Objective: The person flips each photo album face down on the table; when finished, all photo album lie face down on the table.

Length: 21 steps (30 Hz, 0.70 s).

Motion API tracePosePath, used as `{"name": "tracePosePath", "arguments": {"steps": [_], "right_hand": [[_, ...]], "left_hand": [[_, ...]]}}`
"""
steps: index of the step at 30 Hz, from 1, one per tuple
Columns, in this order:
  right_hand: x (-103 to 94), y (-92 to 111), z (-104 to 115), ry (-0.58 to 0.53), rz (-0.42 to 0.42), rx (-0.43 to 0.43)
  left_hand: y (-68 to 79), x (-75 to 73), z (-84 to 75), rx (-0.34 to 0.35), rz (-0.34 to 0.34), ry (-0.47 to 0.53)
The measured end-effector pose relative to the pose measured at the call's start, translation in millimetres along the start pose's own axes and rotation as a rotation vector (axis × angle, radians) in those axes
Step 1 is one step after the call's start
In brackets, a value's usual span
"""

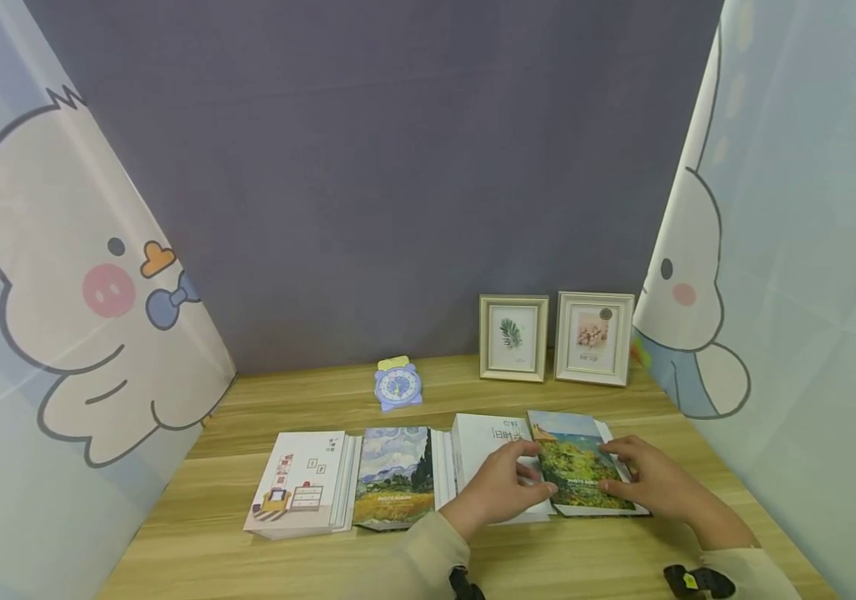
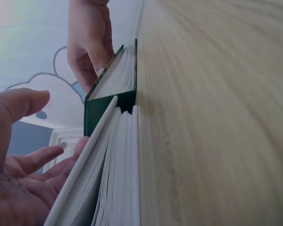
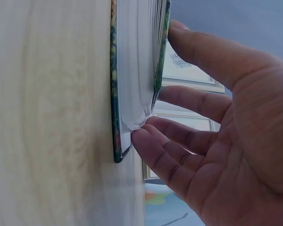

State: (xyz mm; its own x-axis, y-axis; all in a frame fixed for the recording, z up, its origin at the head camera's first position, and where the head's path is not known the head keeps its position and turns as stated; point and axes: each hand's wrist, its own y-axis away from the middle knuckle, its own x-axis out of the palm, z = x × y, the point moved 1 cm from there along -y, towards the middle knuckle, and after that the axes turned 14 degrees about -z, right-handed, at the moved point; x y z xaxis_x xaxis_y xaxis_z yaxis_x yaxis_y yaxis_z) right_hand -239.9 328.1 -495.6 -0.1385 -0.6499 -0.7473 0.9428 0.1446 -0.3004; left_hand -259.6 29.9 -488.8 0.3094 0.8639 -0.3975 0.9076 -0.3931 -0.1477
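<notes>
A photo album with a painted landscape cover (image 1: 578, 467) lies on the table at the right end of a row. My right hand (image 1: 660, 487) is at its right side; in the right wrist view the thumb touches the cover's edge and the fingers (image 3: 177, 160) meet the page edges. My left hand (image 1: 503, 487) hovers over a white album (image 1: 482, 442), its fingertips near the landscape album's left side. The left wrist view shows that hand's fingers extended and apart, beside the white album's raised cover (image 2: 80, 174). Neither hand grips an album.
Left in the row lie an album with a cypress painting (image 1: 395, 467) and a white album with a furniture drawing (image 1: 300, 479). Behind stand a purple clock (image 1: 398, 387) and two picture frames, one with a leaf (image 1: 513, 337), one with pink flowers (image 1: 593, 337). Curtains enclose the table.
</notes>
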Motion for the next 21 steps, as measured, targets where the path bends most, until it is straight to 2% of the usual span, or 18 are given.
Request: {"name": "tracePosePath", "arguments": {"steps": [10, 15, 21], "right_hand": [[1.4, -0.2, 0.0, -0.013, -0.007, -0.006], [2.2, -0.4, -0.6, -0.017, -0.008, -0.015], [3.2, -0.8, -2.5, -0.029, -0.011, -0.022]], "left_hand": [[-0.5, 2.6, -4.5, -0.051, 0.004, -0.06], [-1.2, 4.2, -5.3, -0.091, 0.036, -0.076], [-0.9, 5.6, -7.3, -0.091, 0.054, -0.075]]}}
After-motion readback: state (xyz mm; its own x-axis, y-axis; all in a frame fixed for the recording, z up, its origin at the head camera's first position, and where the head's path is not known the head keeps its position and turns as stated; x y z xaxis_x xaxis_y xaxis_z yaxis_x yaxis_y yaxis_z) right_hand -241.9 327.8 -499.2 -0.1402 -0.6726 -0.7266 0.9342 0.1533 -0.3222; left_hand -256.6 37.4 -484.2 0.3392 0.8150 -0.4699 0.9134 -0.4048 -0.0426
